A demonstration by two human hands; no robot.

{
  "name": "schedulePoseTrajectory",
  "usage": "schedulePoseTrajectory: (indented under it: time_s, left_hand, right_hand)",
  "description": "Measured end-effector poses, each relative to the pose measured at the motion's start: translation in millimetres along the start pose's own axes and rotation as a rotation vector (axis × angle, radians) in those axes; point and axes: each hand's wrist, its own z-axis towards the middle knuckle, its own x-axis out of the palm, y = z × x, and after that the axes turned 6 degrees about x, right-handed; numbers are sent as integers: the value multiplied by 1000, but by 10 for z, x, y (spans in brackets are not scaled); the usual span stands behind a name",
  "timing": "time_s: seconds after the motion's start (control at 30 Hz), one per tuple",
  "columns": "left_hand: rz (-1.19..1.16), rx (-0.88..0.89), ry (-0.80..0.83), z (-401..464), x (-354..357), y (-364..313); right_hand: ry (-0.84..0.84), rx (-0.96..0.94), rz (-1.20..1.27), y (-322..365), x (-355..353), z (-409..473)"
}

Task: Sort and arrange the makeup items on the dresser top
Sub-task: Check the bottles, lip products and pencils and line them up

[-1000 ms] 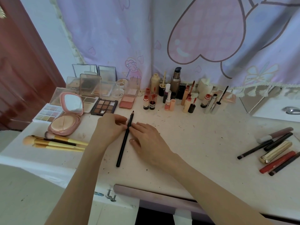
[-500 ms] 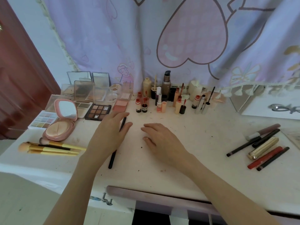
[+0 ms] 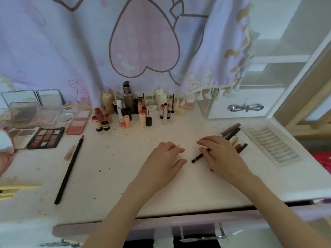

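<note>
Dark slim cosmetic pencil (image 3: pixel 200 156) lies diagonally on the white surface (image 3: pixel 125 167), under the right hand (image 3: pixel 221 154), whose fingers pinch it; left hand (image 3: pixel 165 159) hovers beside, loosely curled, empty.

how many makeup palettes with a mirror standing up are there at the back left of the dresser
2: one mirrored lid at the far left edge, another mirrored lid just right of it. Clear cases in front may hide more.

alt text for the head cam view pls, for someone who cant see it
A person's right hand pinches a dark pencil on a white dresser top while the left hand rests open beside it. A long black pencil lies apart at left; bottles and palettes line the back.
</note>
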Motion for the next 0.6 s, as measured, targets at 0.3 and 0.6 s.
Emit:
schedulePoseTrajectory:
  time_s: [0.3,0.6]
  left_hand:
    - [-55,-122,-43,331,357,-298]
    - [-112,-238,-119,250,233,-123]
  right_hand:
    - [81,112,-31,-336,60,-170]
    - [79,105,2,-371,95,-207]
